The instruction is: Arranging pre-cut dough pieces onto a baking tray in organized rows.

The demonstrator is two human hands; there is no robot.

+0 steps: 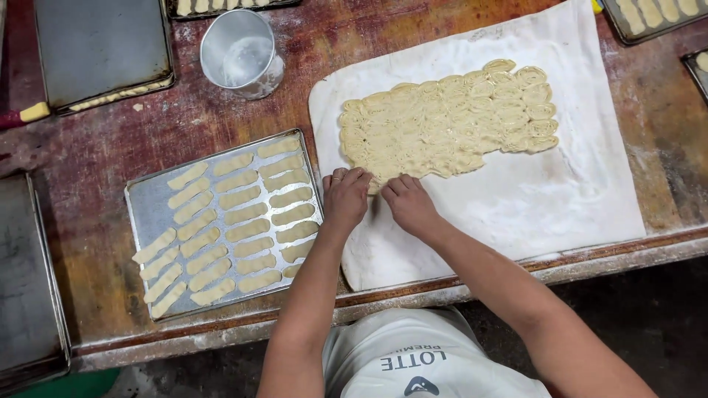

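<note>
- Left hand (345,197) and right hand (410,204) are side by side at the near-left corner of the dough slab (450,121), backs of the hands up.
- Fingers: both sets are curled down onto the slab's near edge, tips touching the dough. Whether a piece is actually pinched between them is hidden under the knuckles; cannot tell for either hand.
- Location of the dough slab: on the floured white cloth (568,199), which is spread over the red-brown wooden worktop (103,147). The slab is a flat block of many pale coiled pieces pressed edge to edge, running from the hands up and away to the right.
- Handling judgement: the dough looks soft, light and limp, and likely a little tacky despite the flour. A single piece would probably stretch or lose its shape if pulled by one end. The seams between pieces look like the natural parting lines.
- Best hold, by my judgement: at the exposed outer edge of the corner piece, fingertips slid under it, with the other hand steadying the neighbours.
- Just left of the cloth: a metal baking tray (144,210) with three columns of elongated pale dough strips (247,214), lying apart from one another.
- Far side of the worktop: an empty metal cup (242,53) and a dark empty tray (99,48).
- Further trays with dough at the top edge and top-right corner, only partly in view.
</note>
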